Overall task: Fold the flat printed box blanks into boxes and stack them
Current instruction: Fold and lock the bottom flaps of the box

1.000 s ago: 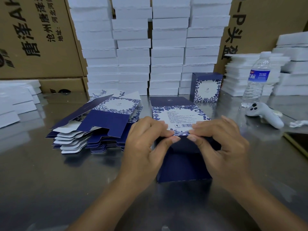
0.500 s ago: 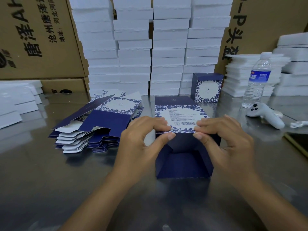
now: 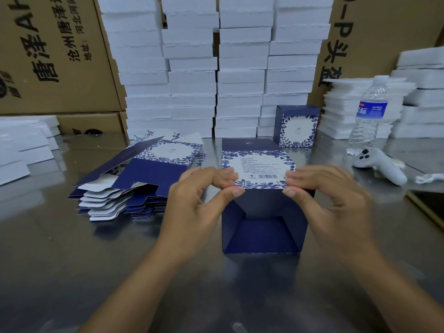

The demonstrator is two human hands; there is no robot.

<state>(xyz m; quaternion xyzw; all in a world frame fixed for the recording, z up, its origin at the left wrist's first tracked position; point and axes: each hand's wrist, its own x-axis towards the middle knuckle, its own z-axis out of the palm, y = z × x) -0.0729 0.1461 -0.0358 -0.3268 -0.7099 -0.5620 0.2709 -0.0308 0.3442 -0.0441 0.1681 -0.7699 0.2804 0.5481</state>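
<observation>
A dark blue box (image 3: 260,169) with a white floral barcode panel lies on the steel table (image 3: 72,260), its open end facing me with flaps spread. My left hand (image 3: 199,203) pinches the near left corner of its top panel. My right hand (image 3: 329,200) pinches the near right corner. A pile of flat printed blanks (image 3: 134,181) lies to the left of the box. One folded box (image 3: 296,126) stands upright at the back.
Tall stacks of white foam trays (image 3: 216,68) line the back, with more at the left (image 3: 21,150) and right (image 3: 360,109). A water bottle (image 3: 368,116) and a white controller (image 3: 382,167) sit at the right. Brown cartons (image 3: 52,54) stand behind.
The box has opened up from nearly flat into a square tube, its near end now gaping with flaps spread. Both hands stayed at the top panel's near corners.
</observation>
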